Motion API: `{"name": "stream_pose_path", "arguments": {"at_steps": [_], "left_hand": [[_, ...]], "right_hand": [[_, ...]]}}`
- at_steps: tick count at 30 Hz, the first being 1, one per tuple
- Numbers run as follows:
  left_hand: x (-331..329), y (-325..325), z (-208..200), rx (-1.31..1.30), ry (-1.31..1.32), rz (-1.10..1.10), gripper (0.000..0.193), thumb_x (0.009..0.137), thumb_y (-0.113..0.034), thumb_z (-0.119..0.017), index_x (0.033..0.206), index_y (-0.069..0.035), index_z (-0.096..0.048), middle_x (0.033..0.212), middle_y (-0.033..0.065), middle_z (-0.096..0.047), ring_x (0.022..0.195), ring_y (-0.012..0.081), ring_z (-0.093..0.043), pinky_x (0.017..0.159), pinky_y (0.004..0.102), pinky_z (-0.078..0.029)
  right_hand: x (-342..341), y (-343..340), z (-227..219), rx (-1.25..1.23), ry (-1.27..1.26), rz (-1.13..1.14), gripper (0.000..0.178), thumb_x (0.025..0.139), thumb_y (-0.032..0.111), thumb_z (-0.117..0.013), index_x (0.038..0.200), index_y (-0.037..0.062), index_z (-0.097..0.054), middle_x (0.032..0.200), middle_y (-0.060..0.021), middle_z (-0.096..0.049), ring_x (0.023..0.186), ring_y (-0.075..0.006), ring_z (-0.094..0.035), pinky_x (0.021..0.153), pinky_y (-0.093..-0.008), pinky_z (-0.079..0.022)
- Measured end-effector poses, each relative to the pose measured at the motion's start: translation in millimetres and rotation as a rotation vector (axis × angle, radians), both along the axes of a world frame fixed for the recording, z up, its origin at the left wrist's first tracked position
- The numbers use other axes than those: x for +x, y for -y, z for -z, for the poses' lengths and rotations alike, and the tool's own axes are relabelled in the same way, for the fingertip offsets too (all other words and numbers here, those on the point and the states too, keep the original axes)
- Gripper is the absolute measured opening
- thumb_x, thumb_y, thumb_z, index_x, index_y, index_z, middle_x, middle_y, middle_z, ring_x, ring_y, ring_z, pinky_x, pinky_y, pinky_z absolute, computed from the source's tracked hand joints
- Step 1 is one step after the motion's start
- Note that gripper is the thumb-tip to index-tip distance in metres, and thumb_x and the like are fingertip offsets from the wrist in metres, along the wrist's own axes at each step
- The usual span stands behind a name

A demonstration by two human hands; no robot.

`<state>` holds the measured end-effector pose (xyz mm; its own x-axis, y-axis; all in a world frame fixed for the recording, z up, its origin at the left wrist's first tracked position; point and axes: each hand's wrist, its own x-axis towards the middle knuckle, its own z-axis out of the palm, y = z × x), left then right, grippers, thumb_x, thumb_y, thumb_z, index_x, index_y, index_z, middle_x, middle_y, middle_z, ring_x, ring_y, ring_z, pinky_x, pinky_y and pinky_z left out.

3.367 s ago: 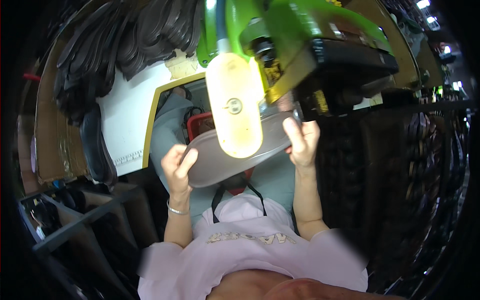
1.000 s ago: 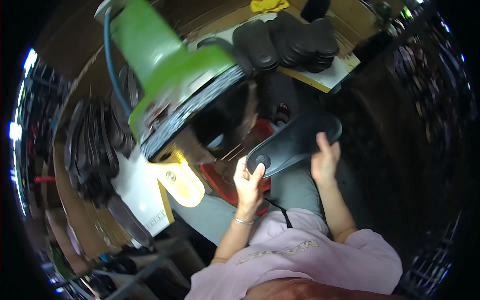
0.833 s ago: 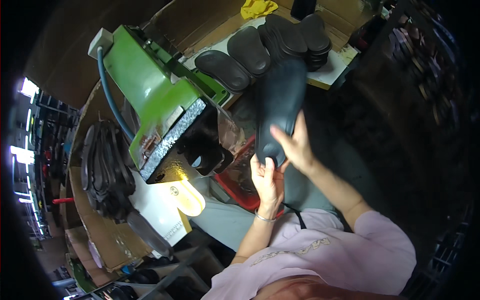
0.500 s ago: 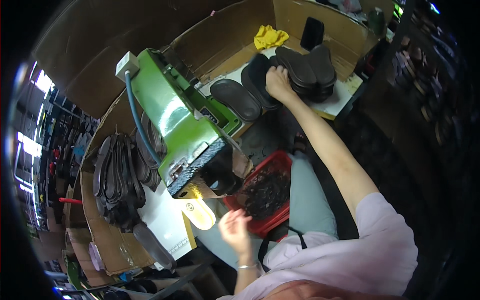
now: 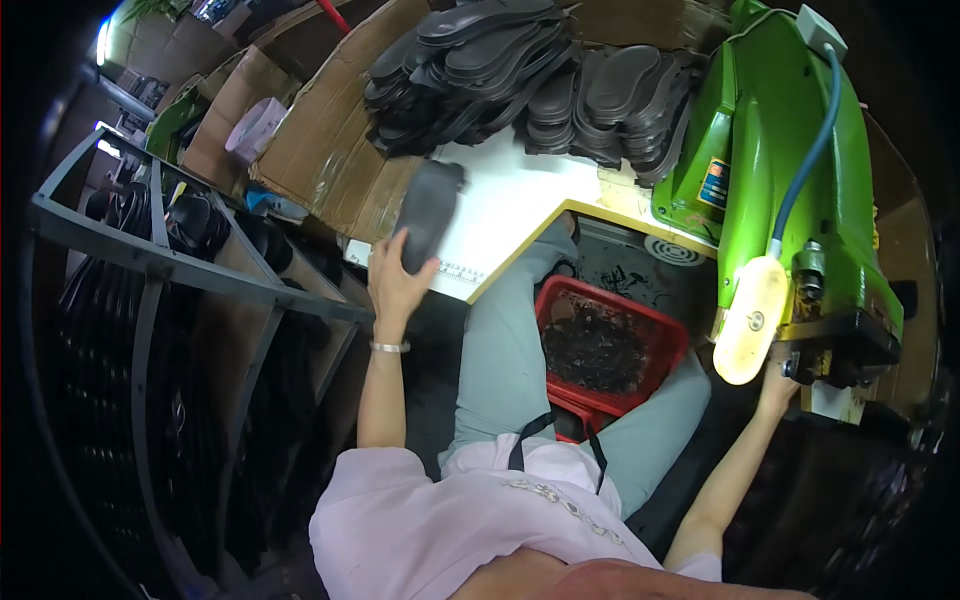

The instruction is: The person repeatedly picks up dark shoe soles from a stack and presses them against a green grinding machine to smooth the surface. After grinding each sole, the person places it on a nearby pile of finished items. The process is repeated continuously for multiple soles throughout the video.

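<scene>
My left hand (image 5: 398, 285) grips the near end of a dark grey shoe sole (image 5: 432, 210), thumb on one side and fingers on the other. The sole is slightly blurred and tilted over the left corner of the white tabletop (image 5: 500, 200). At the right, my right hand (image 5: 778, 388) reaches under the head of the green machine (image 5: 765, 130), which hides its fingers. Close to that hand, a yellow sole-shaped plate (image 5: 752, 320) sticks out from the machine. Whatever the right hand touches there cannot be seen.
Piles of dark soles (image 5: 480, 70) and stacked soles (image 5: 615, 100) stand at the table's back. A red bin (image 5: 660, 350) with dark scraps sits between my legs. Grey metal rack (image 5: 200, 260) borders the left; cardboard walls (image 5: 330, 150) surround the table.
The view has swung left. My left hand, empty before, now holds a sole. My right hand has left the soles beyond the machine and come to the machine's head.
</scene>
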<state>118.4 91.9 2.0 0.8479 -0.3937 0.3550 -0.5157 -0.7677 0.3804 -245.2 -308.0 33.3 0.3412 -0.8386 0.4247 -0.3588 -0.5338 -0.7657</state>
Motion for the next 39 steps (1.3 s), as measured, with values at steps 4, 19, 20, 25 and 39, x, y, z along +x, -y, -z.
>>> {"name": "stream_pose_path", "arguments": {"at_steps": [4, 19, 20, 25, 39], "left_hand": [[-80, 33, -57, 0.002, -0.184, 0.641, 0.071, 0.059, -0.027, -0.08, 0.124, -0.012, -0.057, 0.121, 0.0123, -0.057, 0.097, 0.0308, -0.058, 0.084, 0.0396, -0.049], [-286, 187, -25, -1.067, -1.764, 0.6, 0.038, 0.08, -0.007, -0.067, 0.115, 0.006, -0.054, 0.104, 0.0126, -0.063, 0.096, 0.0203, -0.061, 0.086, 0.0326, -0.048], [-290, 188, -22, -0.949, -1.661, 0.675, 0.031, 0.083, -0.006, -0.065, 0.11, 0.005, -0.058, 0.1, 0.0103, -0.064, 0.091, 0.0177, -0.061, 0.083, 0.0303, -0.049], [-269, 220, -54, -0.549, -1.353, 0.977, 0.028, 0.084, -0.013, -0.068, 0.106, 0.002, -0.063, 0.094, 0.0053, -0.066, 0.083, 0.0091, -0.057, 0.074, 0.0251, -0.048], [-255, 210, 9, -0.674, -1.028, 0.817, 0.017, 0.081, -0.003, -0.068, 0.096, 0.004, -0.066, 0.083, 0.0021, -0.066, 0.072, 0.0059, -0.057, 0.065, 0.0213, -0.047]], "right_hand": [[-21, -79, 54, 0.661, 0.31, -0.352, 0.05, 0.086, 0.024, -0.066, 0.122, -0.0067, -0.05, 0.113, -0.0171, -0.061, 0.096, -0.0249, -0.063, 0.078, -0.0354, -0.054], [-133, -228, 64, 1.035, 1.065, 0.1, 0.054, 0.077, -0.011, -0.062, 0.126, 0.0039, -0.044, 0.12, -0.0134, -0.056, 0.113, -0.0263, -0.053, 0.101, -0.0427, -0.041], [-130, -237, 69, 1.136, 1.012, 0.193, 0.054, 0.075, -0.013, -0.062, 0.124, 0.003, -0.046, 0.12, -0.0139, -0.056, 0.114, -0.0259, -0.053, 0.102, -0.0427, -0.04], [-101, -237, 78, 1.214, 0.926, -0.036, 0.043, 0.077, -0.01, -0.065, 0.117, -0.0002, -0.054, 0.116, -0.0111, -0.058, 0.11, -0.0211, -0.055, 0.097, -0.0363, -0.044], [-125, -208, 68, 0.949, 0.762, 0.055, 0.035, 0.069, -0.008, -0.07, 0.101, -0.0032, -0.059, 0.101, -0.0109, -0.064, 0.092, -0.0177, -0.061, 0.088, -0.03, -0.047]]}}
